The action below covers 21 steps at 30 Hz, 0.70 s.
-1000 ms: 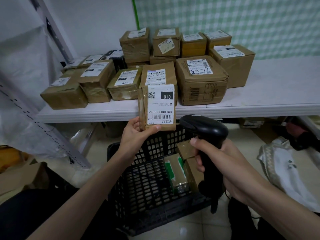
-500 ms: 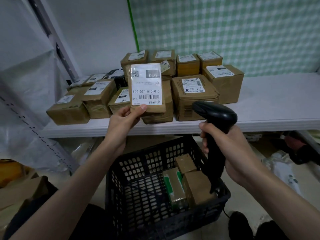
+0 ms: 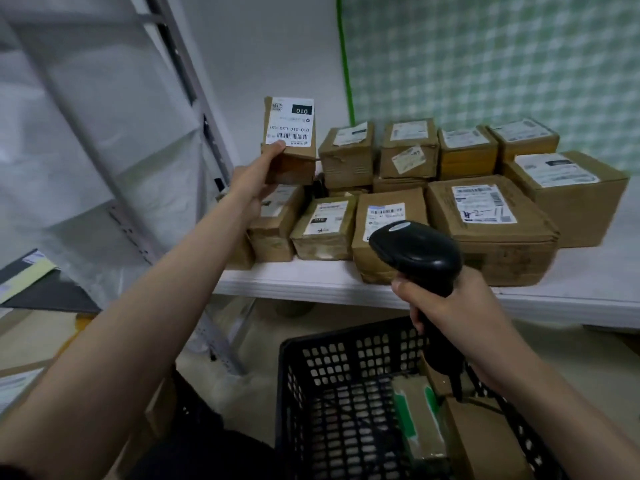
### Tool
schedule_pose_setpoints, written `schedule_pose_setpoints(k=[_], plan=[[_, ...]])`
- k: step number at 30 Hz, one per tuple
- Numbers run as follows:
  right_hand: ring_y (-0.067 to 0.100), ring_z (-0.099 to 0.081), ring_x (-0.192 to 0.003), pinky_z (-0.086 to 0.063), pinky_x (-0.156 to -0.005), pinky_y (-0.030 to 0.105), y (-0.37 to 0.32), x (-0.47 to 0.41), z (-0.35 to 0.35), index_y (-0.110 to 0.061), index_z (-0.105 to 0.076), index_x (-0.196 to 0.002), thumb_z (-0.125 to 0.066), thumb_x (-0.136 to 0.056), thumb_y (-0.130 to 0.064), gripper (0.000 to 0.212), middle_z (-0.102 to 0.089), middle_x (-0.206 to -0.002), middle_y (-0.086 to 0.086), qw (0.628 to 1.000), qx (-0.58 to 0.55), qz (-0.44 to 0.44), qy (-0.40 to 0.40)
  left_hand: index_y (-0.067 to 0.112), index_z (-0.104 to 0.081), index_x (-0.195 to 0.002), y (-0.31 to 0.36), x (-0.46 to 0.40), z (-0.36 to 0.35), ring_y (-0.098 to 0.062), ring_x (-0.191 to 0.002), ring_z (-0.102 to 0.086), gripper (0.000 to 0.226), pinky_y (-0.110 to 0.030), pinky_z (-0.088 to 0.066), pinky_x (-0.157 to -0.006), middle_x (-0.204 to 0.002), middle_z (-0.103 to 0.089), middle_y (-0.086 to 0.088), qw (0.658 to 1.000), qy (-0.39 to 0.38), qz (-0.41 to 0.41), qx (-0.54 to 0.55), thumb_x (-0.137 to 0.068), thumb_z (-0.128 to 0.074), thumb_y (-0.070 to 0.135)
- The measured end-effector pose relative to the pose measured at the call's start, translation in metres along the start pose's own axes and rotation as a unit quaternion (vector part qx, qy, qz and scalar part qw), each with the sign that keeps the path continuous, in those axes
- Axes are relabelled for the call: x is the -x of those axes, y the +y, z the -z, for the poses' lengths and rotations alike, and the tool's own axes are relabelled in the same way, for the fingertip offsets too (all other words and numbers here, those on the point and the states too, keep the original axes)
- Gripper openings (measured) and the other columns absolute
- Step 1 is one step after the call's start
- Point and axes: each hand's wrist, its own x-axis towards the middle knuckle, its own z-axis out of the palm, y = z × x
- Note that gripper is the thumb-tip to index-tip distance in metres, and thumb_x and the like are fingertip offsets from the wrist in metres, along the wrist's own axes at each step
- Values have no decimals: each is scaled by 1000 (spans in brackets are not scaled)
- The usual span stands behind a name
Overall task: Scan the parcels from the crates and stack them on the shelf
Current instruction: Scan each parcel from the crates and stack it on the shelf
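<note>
My left hand (image 3: 258, 180) grips a small brown parcel (image 3: 290, 136) with a white label marked 010. It holds the parcel upright above the left rear boxes on the white shelf (image 3: 311, 282). My right hand (image 3: 453, 306) grips a black barcode scanner (image 3: 415, 252) by its handle, over the far rim of the black crate (image 3: 346, 393). Inside the crate lie a green-taped parcel (image 3: 417, 419) and a brown box (image 3: 485, 441).
Several labelled brown boxes (image 3: 485, 220) crowd the shelf's left and middle. Bare shelf surface lies to the right. A slanted metal upright (image 3: 194, 109) and plastic sheeting stand at the left. A green checked wall is behind the shelf.
My left hand has carried the 010 parcel up and to the left, from in front of the scanner to above the left shelf boxes. The scanner hand has stayed by the crate.
</note>
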Motion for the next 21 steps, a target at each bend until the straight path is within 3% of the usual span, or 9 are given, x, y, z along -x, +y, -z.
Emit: schedule_pose_setpoints(k=[4, 9, 11, 14, 18, 21], plan=[[14, -64, -52, -52, -63, 35, 8, -30, -10, -10, -72, -85, -73, -81, -35, 26, -67, -57, 8, 998, 52, -11, 19, 18, -60, -122, 6, -50, -12, -12, -92, -72, 55, -18, -59, -67, -104, -72, 0, 999, 30, 18, -10, -82, -83, 46], [10, -62, -47, -45, -50, 18, 22, -57, -13, -10, -71, -82, -76, -82, -29, 20, -66, -52, 4, 995, 82, -41, 45, 15, -55, -126, -2, -110, -24, -18, -94, -74, 58, -30, -63, -82, -110, -73, -6, 998, 33, 54, -4, -84, -82, 44], [8, -60, -45, -44, -49, 18, 27, -63, -12, -9, -70, -77, -77, -83, -26, 19, -64, -50, 1, 994, 84, -53, 53, 17, -52, -130, -5, -126, -30, -21, -96, -73, 61, -34, -63, -82, -111, -72, -6, 997, 38, 70, -3, -84, -83, 42], [4, -58, -46, -45, -53, 26, 33, -69, -12, -13, -67, -69, -80, -80, -24, 21, -65, -52, -5, 991, 101, -62, 60, 17, -50, -133, -8, -142, -40, -19, -87, -71, 62, -33, -64, -66, -111, -68, -6, 996, 31, 79, -21, -86, -81, 42], [0, -59, -51, -41, -51, 19, 39, -68, -8, -19, -63, -63, -81, -79, -22, 24, -65, -52, -12, 990, 110, -63, 54, 20, -48, -130, -16, -150, -57, -13, -77, -63, 54, -26, -53, -52, -108, -63, -3, 995, 19, 89, -47, -92, -72, 48], [2, -59, -51, -43, -54, 28, 39, -61, -4, -16, -65, -68, -80, -79, -24, 20, -66, -55, -10, 989, 124, -68, 44, 15, -52, -138, -21, -154, -64, -14, -78, -63, 63, -27, -49, -53, -122, -66, -5, 993, 16, 82, -83, -94, -65, 57]])
